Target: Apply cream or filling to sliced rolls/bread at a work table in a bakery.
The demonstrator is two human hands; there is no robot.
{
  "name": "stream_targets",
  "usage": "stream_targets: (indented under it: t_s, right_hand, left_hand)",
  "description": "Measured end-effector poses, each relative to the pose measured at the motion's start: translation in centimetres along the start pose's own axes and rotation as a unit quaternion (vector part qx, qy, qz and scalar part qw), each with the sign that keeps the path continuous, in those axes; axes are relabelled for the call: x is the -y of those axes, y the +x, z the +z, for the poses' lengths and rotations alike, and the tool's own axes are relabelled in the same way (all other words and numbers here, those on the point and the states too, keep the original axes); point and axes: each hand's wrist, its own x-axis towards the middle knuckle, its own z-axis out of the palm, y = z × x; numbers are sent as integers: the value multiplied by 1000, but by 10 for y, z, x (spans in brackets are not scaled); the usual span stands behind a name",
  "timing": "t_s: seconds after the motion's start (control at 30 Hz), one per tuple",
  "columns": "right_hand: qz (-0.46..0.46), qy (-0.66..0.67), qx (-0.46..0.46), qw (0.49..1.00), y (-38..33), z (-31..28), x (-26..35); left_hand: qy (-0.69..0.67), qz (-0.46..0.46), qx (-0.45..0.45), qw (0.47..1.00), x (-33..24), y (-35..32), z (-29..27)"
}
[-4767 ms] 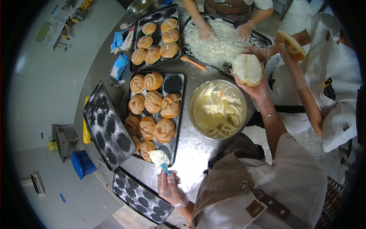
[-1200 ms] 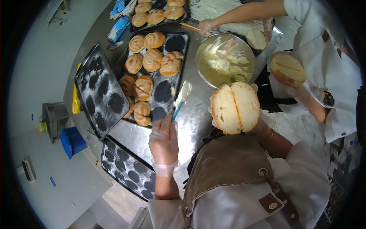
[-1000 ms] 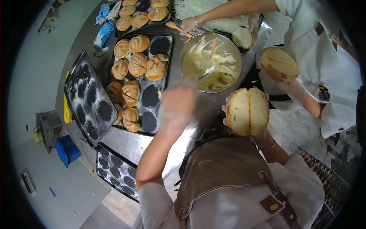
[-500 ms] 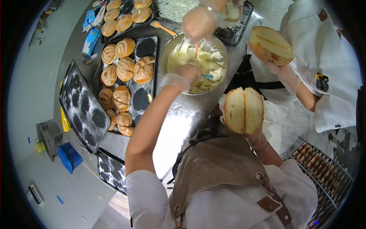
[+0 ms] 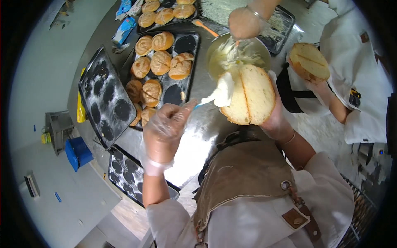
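Observation:
In a clear plastic glove, my left hand (image 5: 165, 130) is closed around the handle of a spatula (image 5: 199, 105), blue where it shows. A thick lump of white cream (image 5: 223, 91) covers its head, which meets the left part of a split bread bun (image 5: 256, 95). My right hand (image 5: 282, 120), also gloved, holds this bun from beneath and the right side, its pale cut face up. Behind the bun is a metal bowl (image 5: 210, 53) of cream, partly hidden. Over the bowl, another person's gloved hand (image 5: 246, 24) grips an orange-handled tool.
A dark tray (image 5: 194, 62) of baked buns lies left of the bowl, beside a tilted empty tray (image 5: 103, 99). An orange spatula (image 5: 205, 28) lies behind. At right, a person in white holds another split bun (image 5: 309, 62). A blue bin (image 5: 77, 153) stands at far left.
My left hand has come out of the bowl toward me, bringing the cream-loaded spatula to the bun. My right hand has moved the bun up and left, nearer the bowl.

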Motion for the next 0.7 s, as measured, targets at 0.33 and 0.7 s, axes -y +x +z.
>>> stream_targets:
  t_s: [0.33, 0.7]
  right_hand:
    - [52, -67, 45, 995, 26, 42, -46]
    - [119, -109, 54, 985, 9, 43, -75]
  left_hand:
    - [65, 9, -48, 997, -10, -80, -31]
    - [1, -93, -124, 988, 62, -60, -34]
